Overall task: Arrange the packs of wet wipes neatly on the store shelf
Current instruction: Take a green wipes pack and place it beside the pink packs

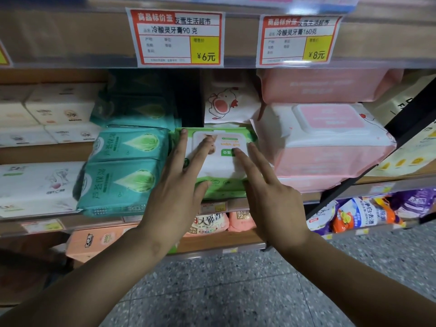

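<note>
A green and white pack of wet wipes lies flat at the front middle of the store shelf. My left hand rests on its left side with fingers spread and flat, the thumb at its front edge. My right hand presses two extended fingers on the pack's right side. Neither hand grips the pack. Teal packs are stacked to its left. Pink packs are stacked to its right. A white pack with a cartoon animal stands behind it.
White tissue packs fill the shelf's left end. The upper shelf edge carries two price tags. A lower shelf holds orange and pink packs and bright bags. A black upright divides the shelves at right. Speckled floor lies below.
</note>
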Available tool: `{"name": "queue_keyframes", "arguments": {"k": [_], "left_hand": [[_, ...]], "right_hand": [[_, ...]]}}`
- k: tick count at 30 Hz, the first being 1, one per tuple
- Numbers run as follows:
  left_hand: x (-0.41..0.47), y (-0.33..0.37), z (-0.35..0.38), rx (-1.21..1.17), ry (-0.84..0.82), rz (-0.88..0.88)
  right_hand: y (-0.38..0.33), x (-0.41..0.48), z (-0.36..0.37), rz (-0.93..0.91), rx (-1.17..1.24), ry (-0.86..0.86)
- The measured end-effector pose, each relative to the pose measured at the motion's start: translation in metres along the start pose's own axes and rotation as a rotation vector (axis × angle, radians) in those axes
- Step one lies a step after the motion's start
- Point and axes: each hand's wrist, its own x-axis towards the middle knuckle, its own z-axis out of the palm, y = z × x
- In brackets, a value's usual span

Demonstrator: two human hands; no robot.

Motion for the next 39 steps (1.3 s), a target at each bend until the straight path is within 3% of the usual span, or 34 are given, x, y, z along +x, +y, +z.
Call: {"name": "queue_keyframes", "arguments": {"k": [9,17,39], "left_hand": [[0.015,-0.021,-0.017,0.027,-0.072,0.010],[0.023,-0.038,-0.015,0.226,-0.013,0.051],[0.025,-0.037,-0.008,0.232,0.041,-0.037]], "right_hand": [[0.016,0.015,-0.020,-0.031,-0.029,0.065],[0.019,0.022,-0.017,-0.077,-0.051,0.060],[0.009,0.022,-0.009,-0.006,-0.142,0.026]]}}
